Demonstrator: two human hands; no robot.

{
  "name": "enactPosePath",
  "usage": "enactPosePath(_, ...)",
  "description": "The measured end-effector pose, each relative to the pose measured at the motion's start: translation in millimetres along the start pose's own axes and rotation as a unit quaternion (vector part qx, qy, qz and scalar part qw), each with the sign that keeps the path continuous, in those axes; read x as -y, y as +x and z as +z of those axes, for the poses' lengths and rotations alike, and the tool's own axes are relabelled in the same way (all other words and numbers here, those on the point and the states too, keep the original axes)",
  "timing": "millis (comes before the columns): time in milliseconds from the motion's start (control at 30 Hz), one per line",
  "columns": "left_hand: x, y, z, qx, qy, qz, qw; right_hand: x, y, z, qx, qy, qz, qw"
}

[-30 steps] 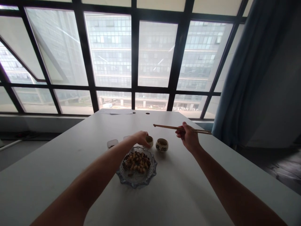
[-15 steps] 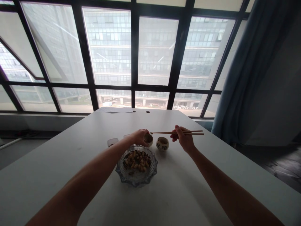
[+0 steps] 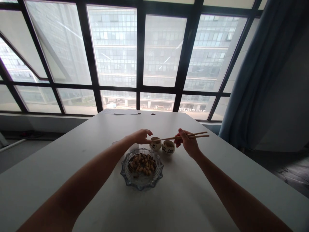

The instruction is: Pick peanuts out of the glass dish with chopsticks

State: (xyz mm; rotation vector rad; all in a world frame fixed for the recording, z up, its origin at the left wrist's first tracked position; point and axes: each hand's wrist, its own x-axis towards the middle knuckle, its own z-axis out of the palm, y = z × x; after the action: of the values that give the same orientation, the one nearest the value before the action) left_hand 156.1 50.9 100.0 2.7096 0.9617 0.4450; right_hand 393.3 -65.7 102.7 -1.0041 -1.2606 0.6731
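Observation:
My right hand [image 3: 187,142] grips a pair of wooden chopsticks [image 3: 193,135], which point left. Their tips lie over the mouth of a small cream cup [image 3: 155,146] with dark characters on it. Beside that cup, my left hand [image 3: 142,136] has its thumb and forefinger apart and holds nothing; whether the thumb touches the rim I cannot tell. A matching cup [image 3: 168,149] stands just to the right, under the chopsticks. Nearer to me is a scalloped glass bowl [image 3: 142,186] with mixed nuts [image 3: 143,163] heaped in it.
White containers [image 3: 134,147] are mostly hidden behind my left forearm. Everything stands on a long white table [image 3: 183,193]. Papers [image 3: 120,111] lie at its far edge, close to two dark round holes. Large windows rise beyond, and a blue curtain [image 3: 248,74] hangs at the right.
My left hand has come off the left cup and its fingers have spread. The chopstick tips have dropped to that cup's mouth; the small piece at them earlier no longer shows.

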Motion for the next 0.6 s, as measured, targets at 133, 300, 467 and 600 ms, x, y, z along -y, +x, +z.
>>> enactPosePath(133,0.7,-33.2,-9.7,-0.036,0.052,0.013,0.998,11.0,-10.8,11.3,0.129,-0.026,0.051,0.990)
enactPosePath(300,23.4,-86.5,-11.8,-0.121,0.096,0.011,0.988,31.6,-27.0,19.2,0.190,-0.095,0.018,0.977)
enactPosePath(467,56.2,-126.5,-7.6,-0.198,0.114,-0.060,0.972,44.5,-36.8,23.5,0.266,-0.190,-0.060,0.943)
enactPosePath(600,69.6,-145.4,1.8,-0.254,0.105,-0.084,0.958,35.8,-43.1,39.0,0.291,-0.207,-0.145,0.923)
